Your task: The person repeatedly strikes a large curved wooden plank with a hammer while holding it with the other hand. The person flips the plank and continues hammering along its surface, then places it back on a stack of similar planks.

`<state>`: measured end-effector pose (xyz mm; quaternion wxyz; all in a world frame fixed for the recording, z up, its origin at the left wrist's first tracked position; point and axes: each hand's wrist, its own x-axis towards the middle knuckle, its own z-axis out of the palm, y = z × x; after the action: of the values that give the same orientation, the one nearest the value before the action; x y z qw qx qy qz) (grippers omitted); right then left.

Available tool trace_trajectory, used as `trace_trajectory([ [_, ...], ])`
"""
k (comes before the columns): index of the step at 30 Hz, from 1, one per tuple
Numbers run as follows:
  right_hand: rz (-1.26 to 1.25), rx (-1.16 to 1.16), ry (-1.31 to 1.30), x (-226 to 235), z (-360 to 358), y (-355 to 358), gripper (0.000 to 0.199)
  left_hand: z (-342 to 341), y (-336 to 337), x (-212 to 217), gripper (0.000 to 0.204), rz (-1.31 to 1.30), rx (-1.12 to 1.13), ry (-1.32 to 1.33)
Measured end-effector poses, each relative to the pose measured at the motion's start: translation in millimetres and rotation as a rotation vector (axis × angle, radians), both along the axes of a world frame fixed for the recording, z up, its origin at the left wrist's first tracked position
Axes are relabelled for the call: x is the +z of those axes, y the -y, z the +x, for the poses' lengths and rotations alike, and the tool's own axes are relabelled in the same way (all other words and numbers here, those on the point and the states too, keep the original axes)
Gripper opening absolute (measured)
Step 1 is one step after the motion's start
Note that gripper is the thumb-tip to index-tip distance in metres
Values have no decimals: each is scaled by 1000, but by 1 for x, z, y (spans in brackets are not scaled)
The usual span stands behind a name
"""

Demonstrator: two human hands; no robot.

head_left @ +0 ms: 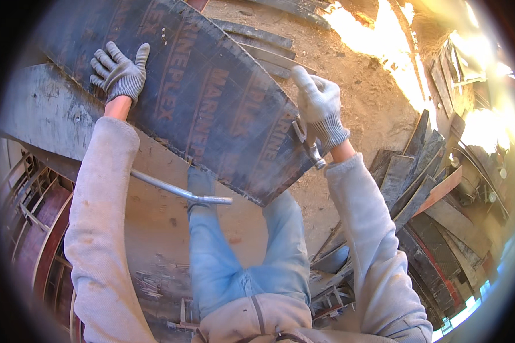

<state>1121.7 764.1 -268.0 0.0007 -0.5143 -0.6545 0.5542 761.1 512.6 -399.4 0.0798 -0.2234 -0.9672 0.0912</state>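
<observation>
A large dark plywood panel point(223, 108) with faded reddish print lies tilted in front of my legs, its near corner pointing toward me. My left hand point(119, 71), in a grey knit glove, rests flat on its left part with the fingers spread. At the panel's right edge, my gloved right hand point(319, 103) is closed around a claw hammer point(310, 147). The metal head shows beside my wrist, over the panel's edge; most of the handle is hidden by the hand.
A bent metal pipe point(180, 191) sticks out below the panel near my left leg. Another greyish board point(48, 108) lies under the panel at left. Scrap planks point(418, 171) are heaped at right. Several boards point(257, 43) lie on the dirt ground beyond the panel.
</observation>
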Motion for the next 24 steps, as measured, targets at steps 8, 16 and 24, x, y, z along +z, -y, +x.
trace_trajectory([
  [8, 7, 46, -131, 21, -9, -9, 51, -4, 5, -1, 113, 17, -22, -3],
  [16, -145, 100, -279, 47, 13, 5, 37, 0, 4, 3, 112, -12, -37, 11],
  [24, 214, 591, -487, 102, 164, 34, 16, -2, 13, 2, 106, 89, -203, 0],
])
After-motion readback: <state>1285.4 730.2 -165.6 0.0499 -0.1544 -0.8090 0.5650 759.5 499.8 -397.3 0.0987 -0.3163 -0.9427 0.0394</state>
